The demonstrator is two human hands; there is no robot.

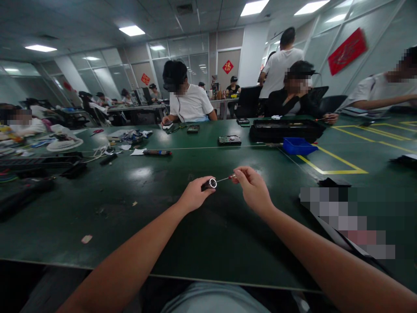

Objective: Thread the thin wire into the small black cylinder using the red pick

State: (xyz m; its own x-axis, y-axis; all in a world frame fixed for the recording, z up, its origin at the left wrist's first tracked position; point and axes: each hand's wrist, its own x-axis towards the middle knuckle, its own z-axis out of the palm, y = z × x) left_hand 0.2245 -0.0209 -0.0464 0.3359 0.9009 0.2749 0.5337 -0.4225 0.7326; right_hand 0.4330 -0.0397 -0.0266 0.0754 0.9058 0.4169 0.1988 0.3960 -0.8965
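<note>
My left hand [194,194] is closed round a small black cylinder with a shiny ring at its end [210,183], held just above the green table [130,208]. My right hand [251,186] pinches the red handle of a thin screwdriver [226,178]. Its metal tip points left at the cylinder's ringed end. Both hands hover close together over the middle of the table.
A blue bin [298,145] and a long black tray [286,129] stand at the far right, beside yellow floor-style tape lines [329,171]. Circuit boards [230,140], a dark tool [157,152] and cables lie further back. Several people sit across the table. Black trays [29,163] lie at left.
</note>
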